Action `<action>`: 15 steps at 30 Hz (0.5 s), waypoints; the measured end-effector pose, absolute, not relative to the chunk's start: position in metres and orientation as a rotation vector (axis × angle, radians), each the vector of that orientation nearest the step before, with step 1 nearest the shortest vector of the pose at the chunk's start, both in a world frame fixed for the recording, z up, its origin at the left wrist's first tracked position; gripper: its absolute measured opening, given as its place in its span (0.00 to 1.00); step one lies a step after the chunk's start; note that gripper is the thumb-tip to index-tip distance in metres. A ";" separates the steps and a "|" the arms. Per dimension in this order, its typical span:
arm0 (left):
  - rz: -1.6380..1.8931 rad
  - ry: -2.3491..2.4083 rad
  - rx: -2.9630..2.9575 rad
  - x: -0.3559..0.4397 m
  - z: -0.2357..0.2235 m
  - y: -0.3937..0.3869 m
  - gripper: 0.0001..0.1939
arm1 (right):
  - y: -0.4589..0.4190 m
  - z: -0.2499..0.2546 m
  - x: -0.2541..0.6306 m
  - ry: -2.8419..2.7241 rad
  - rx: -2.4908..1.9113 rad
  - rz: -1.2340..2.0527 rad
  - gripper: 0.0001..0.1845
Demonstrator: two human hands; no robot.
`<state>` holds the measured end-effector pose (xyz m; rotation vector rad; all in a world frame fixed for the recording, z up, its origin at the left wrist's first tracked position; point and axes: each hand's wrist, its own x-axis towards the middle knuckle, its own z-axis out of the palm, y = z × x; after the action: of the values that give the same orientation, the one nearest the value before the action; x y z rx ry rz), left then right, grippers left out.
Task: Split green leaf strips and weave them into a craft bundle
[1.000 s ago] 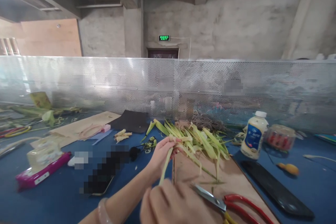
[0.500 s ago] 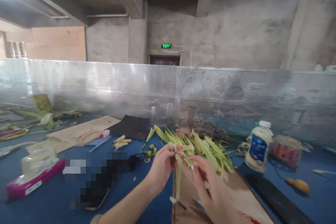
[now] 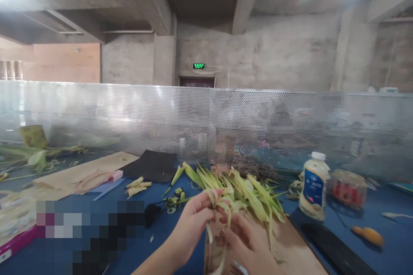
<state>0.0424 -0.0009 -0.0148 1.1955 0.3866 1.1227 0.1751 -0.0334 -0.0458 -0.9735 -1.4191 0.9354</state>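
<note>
My left hand (image 3: 195,218) is closed, its thumb and fingers pinching pale, narrow corn husk strips (image 3: 211,233). The strips loop over its fingers and dangle below. Close on the right, my right hand (image 3: 248,240) has its fingers curled round the same strips, low over a wooden board (image 3: 300,245); its fingertips are partly hidden and blurred. Just beyond both hands lies a loose pile of green and yellowish corn husks (image 3: 258,200) on the far part of the board.
On the blue tabletop (image 3: 176,258), a white-capped bottle (image 3: 312,189), a lidded clear jar (image 3: 348,189) and an orange-handled tool (image 3: 368,235) stand or lie to the right. Left are brown paper (image 3: 64,174), a black sheet (image 3: 151,165) and small husk pieces (image 3: 138,186). A perforated metal screen (image 3: 145,116) runs behind.
The right hand has moved down and left, closer to the left hand, and the strips now loop between them. The view has tilted up and shifted slightly.
</note>
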 end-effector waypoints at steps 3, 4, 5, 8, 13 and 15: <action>1.130 0.399 1.254 0.042 -0.014 0.000 0.20 | -0.035 -0.044 0.178 -1.416 -0.974 0.958 0.23; 1.141 0.410 1.277 0.041 -0.014 0.001 0.19 | -0.037 -0.042 0.180 -1.394 -0.986 0.947 0.23; 1.154 0.425 1.300 0.041 -0.015 0.003 0.18 | -0.039 -0.040 0.182 -1.374 -0.986 0.934 0.24; 1.158 0.448 1.349 0.041 -0.017 0.008 0.16 | -0.045 -0.035 0.190 -1.369 -0.921 0.903 0.25; 1.093 0.409 1.327 0.041 -0.021 0.008 0.10 | -0.050 -0.039 0.191 -1.607 -0.716 0.898 0.27; 1.048 0.407 1.311 0.041 -0.020 0.004 0.07 | -0.052 -0.043 0.186 -1.666 -0.637 0.913 0.28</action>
<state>0.0406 0.0041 -0.0204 1.3113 0.4067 1.0478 0.1862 -0.0524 -0.0434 -0.6375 -1.6660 0.9134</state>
